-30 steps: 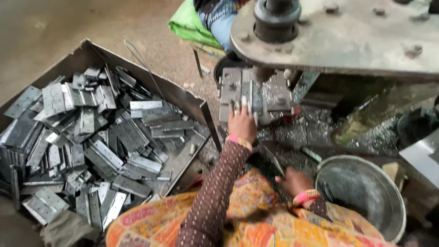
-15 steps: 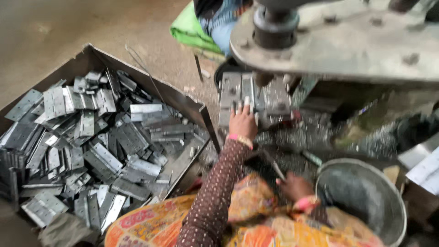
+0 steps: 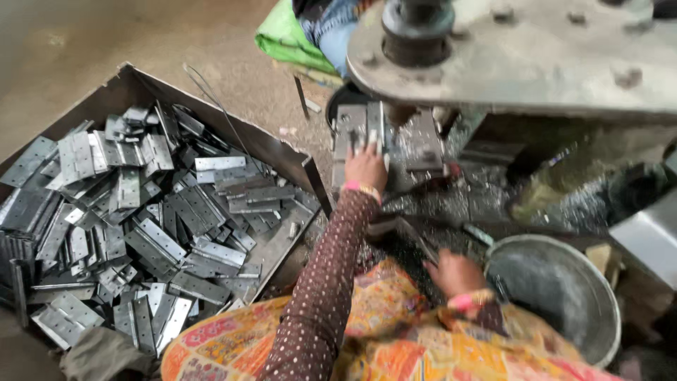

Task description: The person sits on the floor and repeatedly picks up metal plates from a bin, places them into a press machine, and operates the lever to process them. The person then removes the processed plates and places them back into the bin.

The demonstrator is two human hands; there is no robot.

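My left hand [image 3: 366, 166] reaches forward to the press bed, its fingers on an upright grey metal hinge plate [image 3: 373, 127] under the machine head [image 3: 522, 53]. A dotted brown sleeve covers that arm. My right hand [image 3: 455, 271] rests low beside the metal bowl [image 3: 564, 296], fingers curled around a thin dark metal piece [image 3: 416, 247]; how firmly it grips is hard to tell. Shiny metal shavings cover the bed around the die [image 3: 423, 144].
A large open metal bin [image 3: 282, 152] at left holds several loose grey hinge plates [image 3: 141, 219]. A green cloth [image 3: 289, 42] and another person's blue-clad leg [image 3: 335, 35] lie beyond the press. A grey box corner [image 3: 649, 236] is at right.
The view has shifted slightly. My left hand stays at the plate on the press bed. My right hand has edged a little toward the bowl.
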